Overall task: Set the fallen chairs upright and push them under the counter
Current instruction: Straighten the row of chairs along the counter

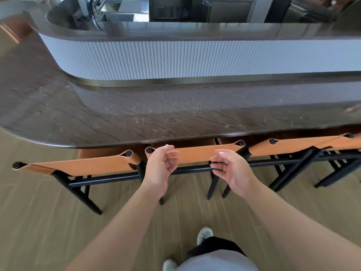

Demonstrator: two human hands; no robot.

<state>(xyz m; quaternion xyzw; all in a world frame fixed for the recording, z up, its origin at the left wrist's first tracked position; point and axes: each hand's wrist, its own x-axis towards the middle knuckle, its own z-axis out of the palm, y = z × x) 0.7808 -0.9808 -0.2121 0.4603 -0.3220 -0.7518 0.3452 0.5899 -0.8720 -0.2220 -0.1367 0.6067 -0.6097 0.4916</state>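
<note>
Three chairs with tan leather backs and black frames stand upright in a row, their seats tucked under the dark stone counter (136,114). The middle chair (197,153) is right before me. The left chair (82,165) and the right chair (297,145) flank it. My left hand (160,167) hovers at the left end of the middle chair's back, fingers loosely spread, holding nothing. My right hand (228,169) floats in front of that back's right part, fingers relaxed, off the leather.
A raised bar with a white ribbed front (195,59) runs behind the counter top, with a metal tap (93,14) and appliances beyond. The floor (48,222) is light wood. My shoes (204,234) stand just behind the middle chair.
</note>
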